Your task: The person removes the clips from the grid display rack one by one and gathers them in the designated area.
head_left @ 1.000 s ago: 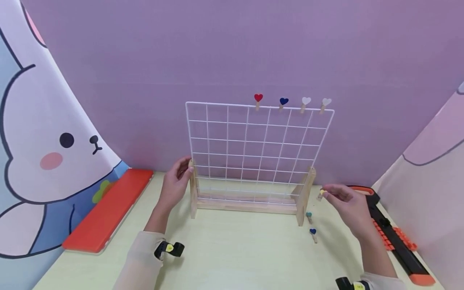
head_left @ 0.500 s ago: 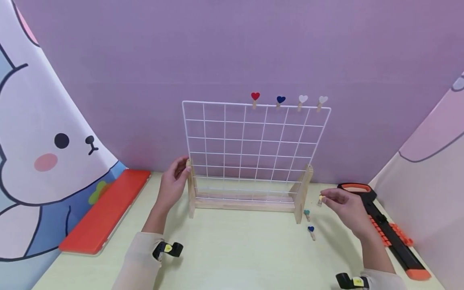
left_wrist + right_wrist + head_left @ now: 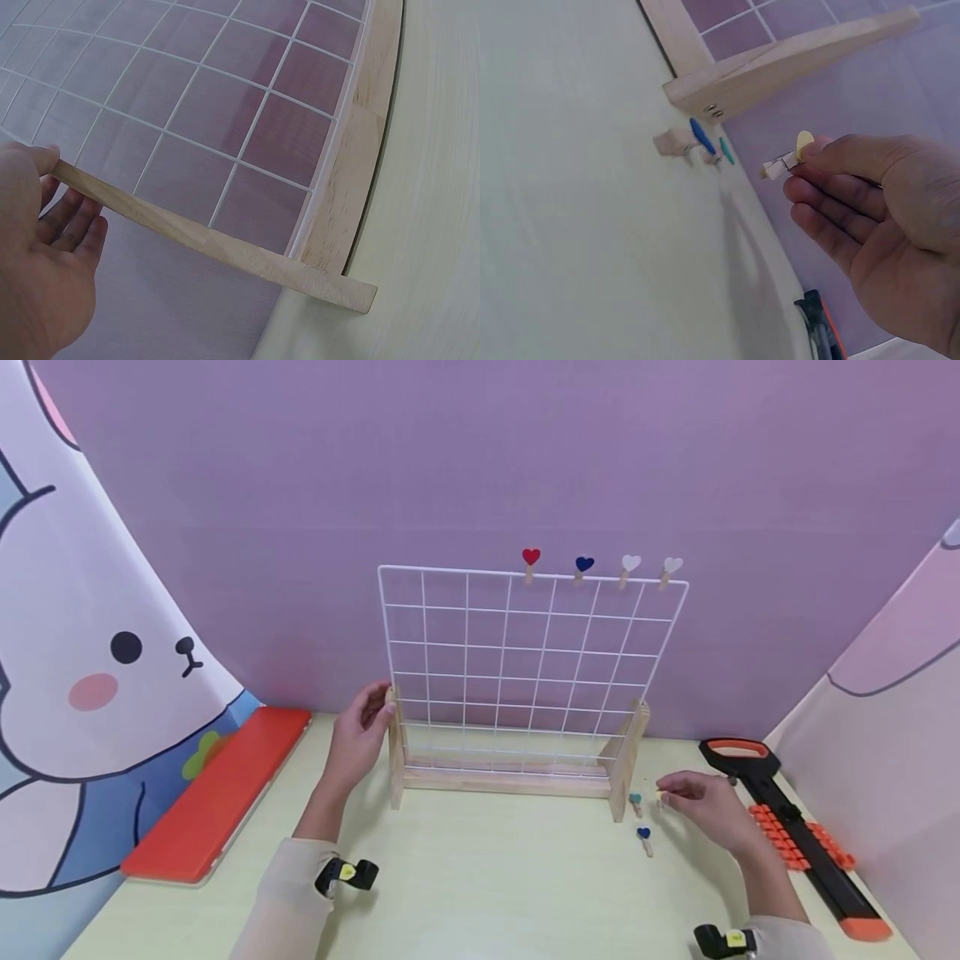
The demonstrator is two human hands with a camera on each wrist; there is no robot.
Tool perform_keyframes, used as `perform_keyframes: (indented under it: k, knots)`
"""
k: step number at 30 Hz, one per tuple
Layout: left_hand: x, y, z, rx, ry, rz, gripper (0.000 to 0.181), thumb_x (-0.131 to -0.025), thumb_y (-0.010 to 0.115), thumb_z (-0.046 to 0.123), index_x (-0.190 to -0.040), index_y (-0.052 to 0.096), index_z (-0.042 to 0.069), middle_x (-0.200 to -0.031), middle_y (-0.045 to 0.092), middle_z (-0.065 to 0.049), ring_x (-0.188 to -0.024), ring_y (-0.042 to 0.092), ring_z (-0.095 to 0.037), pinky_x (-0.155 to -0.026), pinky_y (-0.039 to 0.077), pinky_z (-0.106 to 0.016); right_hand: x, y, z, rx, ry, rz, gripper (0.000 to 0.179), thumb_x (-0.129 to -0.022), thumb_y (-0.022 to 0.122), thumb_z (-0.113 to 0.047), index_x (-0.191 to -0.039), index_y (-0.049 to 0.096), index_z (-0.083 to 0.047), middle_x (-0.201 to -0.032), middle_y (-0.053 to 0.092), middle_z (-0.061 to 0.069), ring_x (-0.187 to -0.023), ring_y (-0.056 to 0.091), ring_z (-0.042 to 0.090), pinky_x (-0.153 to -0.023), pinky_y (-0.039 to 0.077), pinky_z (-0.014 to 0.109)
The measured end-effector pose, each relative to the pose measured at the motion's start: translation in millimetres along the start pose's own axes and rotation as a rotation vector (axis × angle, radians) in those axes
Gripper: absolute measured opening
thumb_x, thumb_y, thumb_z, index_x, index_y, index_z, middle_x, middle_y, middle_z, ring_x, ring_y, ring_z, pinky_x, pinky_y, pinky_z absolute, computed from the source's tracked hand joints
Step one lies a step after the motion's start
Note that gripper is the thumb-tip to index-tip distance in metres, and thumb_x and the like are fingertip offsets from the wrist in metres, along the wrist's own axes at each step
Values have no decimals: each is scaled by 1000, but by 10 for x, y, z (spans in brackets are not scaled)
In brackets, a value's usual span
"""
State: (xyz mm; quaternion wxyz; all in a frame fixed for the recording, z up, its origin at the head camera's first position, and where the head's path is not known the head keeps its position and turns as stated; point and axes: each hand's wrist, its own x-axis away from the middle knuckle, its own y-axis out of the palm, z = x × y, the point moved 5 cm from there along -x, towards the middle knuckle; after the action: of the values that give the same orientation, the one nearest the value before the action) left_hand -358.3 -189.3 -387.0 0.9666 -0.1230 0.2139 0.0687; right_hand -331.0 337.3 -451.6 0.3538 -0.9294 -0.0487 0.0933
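A white wire grid [image 3: 450, 571] stands in a wooden stand [image 3: 510, 783]. Thumb and fingers of my left hand [image 3: 356, 743] grip the top of the stand's left upright [image 3: 210, 244]. On the right, my right hand [image 3: 708, 810] pinches a small wooden clothespin [image 3: 780, 163] by its yellow top. Two more clothespins lie on the table by the right foot, one with a teal heart [image 3: 636, 799], one with a blue heart [image 3: 644, 834]. Along the grid's top wire are clipped a red heart [image 3: 531, 557], a dark blue heart [image 3: 584, 563] and two white-heart clothespins [image 3: 631, 563].
A flat red board [image 3: 225, 793] lies at the left of the pale table [image 3: 480, 893]. On the right side rests a long black and orange object [image 3: 817, 860] with a looped handle. A purple backdrop [image 3: 300, 568] rises behind the grid.
My right hand has moved lower toward the table, still holding the yellow-topped clothespin. The left hand stays on the upright. The head view has shifted slightly.
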Motion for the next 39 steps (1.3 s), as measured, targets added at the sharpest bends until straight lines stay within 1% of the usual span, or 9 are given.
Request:
perform_keyframes:
  k: [8, 15, 21, 23, 26, 28, 31, 34, 39]
  knots:
    - [-16, 1, -14, 5, 8, -2, 43, -106, 58, 15, -148, 52, 5, -144, 59, -19, -133, 56, -28, -102, 45, -3, -35, 114, 109, 91, 3, -15, 18, -92, 75, -6, -110, 76, -4, -103, 78, 11, -83, 65, 0, -70, 55, 20]
    - [-12, 13, 2, -2, 6, -2, 43, -106, 58, 16, -148, 52, 5, -144, 59, -19, -133, 56, -27, -101, 45, -3, -16, 172, 169, 73, 86, -11, 23, -92, 74, -5, -115, 75, -6, -107, 77, 11, -86, 64, 8, -68, 54, 20]
    - [-9, 8, 2, 5, -6, 1, 44, -106, 58, 16, -148, 52, 5, -144, 59, -18, -132, 56, -26, -102, 45, -3, -23, 162, 202, 40, 69, 15, 23, -92, 74, -5, -115, 75, -3, -107, 77, 14, -84, 64, 6, -67, 54, 20]
    - [-11, 7, -5, 4, -2, 1, 44, -106, 58, 16, -148, 51, 5, -144, 60, -18, -130, 56, -22, -102, 45, -3, -21, 163, 216, 31, 62, 16, 23, -92, 74, -5, -115, 75, -2, -107, 77, 15, -84, 64, 5, -68, 55, 20]
    - [-12, 6, -9, -1, 5, 2, 44, -106, 58, 16, -148, 52, 4, -144, 60, -18, -129, 56, -21, -102, 45, -3, -28, 173, 250, 28, 55, 17, 23, -93, 74, -5, -116, 75, -3, -108, 77, 14, -85, 64, 2, -70, 55, 19]
    - [-12, 3, -11, -5, 8, 4, 43, -106, 58, 16, -148, 52, 4, -144, 60, -19, -129, 56, -21, -102, 45, -3, -38, 185, 279, 29, 45, 22, 23, -93, 74, -6, -116, 75, -3, -108, 77, 14, -84, 64, 1, -71, 55, 19]
    - [-7, -2, -14, -11, -1, 1, 43, -107, 58, 16, -148, 51, 4, -145, 59, -19, -133, 55, -27, -101, 44, -3, -53, 200, 317, 22, 38, 27, 23, -93, 73, -6, -117, 75, -3, -108, 77, 15, -84, 63, -1, -71, 55, 19]
    - [2, -3, -6, -14, -3, -1, 44, -106, 58, 16, -148, 51, 4, -145, 58, -19, -133, 55, -28, -101, 44, -2, -53, 210, 338, 15, 39, 35, 23, -94, 73, -6, -116, 75, -3, -108, 77, 15, -84, 63, 0, -71, 55, 19]
    - [5, 4, 14, -17, 3, 0, 44, -106, 58, 16, -148, 51, 4, -144, 59, -19, -129, 56, -18, -101, 45, -3, -57, 209, 364, 33, 39, 61, 23, -94, 73, -6, -116, 75, -3, -109, 77, 15, -84, 62, -2, -72, 54, 18]
